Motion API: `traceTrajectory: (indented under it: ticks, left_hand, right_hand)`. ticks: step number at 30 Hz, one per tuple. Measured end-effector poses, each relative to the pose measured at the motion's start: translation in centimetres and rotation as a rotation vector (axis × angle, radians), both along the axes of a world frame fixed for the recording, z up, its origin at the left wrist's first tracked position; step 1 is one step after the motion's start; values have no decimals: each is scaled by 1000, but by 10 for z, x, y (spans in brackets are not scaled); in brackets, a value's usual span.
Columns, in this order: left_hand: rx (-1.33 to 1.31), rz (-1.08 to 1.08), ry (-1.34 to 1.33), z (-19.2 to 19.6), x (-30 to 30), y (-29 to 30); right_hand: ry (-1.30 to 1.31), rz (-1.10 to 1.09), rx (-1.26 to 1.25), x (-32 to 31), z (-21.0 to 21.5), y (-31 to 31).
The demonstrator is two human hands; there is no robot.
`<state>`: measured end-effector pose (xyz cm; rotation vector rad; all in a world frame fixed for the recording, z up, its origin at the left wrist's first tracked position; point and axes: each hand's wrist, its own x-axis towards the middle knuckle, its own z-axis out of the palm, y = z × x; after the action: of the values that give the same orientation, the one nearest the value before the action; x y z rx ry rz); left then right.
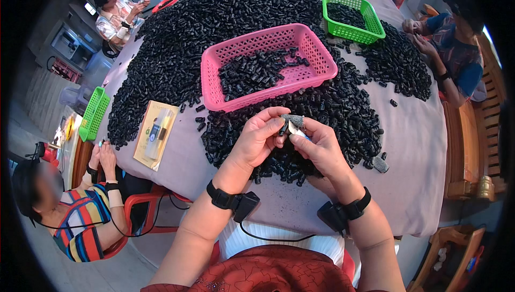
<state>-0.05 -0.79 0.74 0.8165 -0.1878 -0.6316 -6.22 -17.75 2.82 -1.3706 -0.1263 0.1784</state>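
Note:
My left hand (261, 136) pinches a small black plastic part (283, 129) between thumb and fingers, above the near edge of a heap of like black parts (343, 115). Close against it, my right hand (318, 144) grips a small knife (298, 131) with a pale blade and a bit of blue at the handle. The blade meets or nearly meets the part; contact is hard to make out. A grey, rough-textured wrap (292, 119) sits at the tip of my right index finger. Just beyond my hands stands a pink perforated basket (322, 71), partly filled with black parts.
A green basket (370, 35) holds more parts at the far right; another green basket (94, 114) is at the left edge. A booklet with a clear tube (159, 133) lies left. A grey scrap (380, 164) lies right. Several people sit around the cloth-covered table (413, 184).

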Motion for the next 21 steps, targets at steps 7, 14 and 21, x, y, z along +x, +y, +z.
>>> traceTrajectory:
  ticks: [7, 14, 21]
  left_hand:
    - [35, 52, 35, 0, 0, 0]
    - [44, 61, 25, 2, 1, 0]
    - [61, 56, 32, 3, 0, -1]
  right_hand:
    - [-17, 40, 88, -5, 12, 8]
    - [6, 60, 93, -5, 13, 7]
    - [-19, 61, 92, -4, 9, 7]
